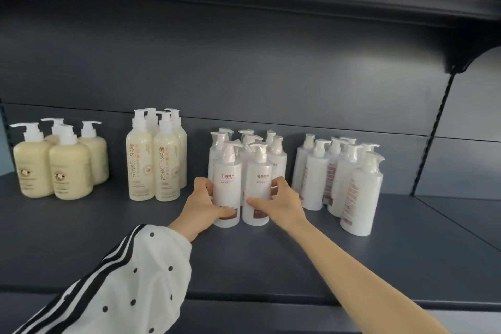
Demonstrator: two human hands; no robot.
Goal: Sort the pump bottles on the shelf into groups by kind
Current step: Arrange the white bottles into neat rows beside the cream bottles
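Four groups of pump bottles stand on the dark shelf (271, 266). At the far left are several squat cream bottles (69, 171), then several tall cream bottles with red lettering (165, 168). In the middle stand several white bottles facing front. My left hand (202, 205) grips the front left white bottle (227, 187). My right hand (279, 202) grips the front right white bottle (257, 182). To the right stands another group of white bottles (339, 179) turned with small print outward.
The upper shelf (352, 0) overhangs the bottles. A slotted upright (433, 130) with a bracket divides this bay from the one to the right. Bare shelf lies in front of the bottles and between the groups.
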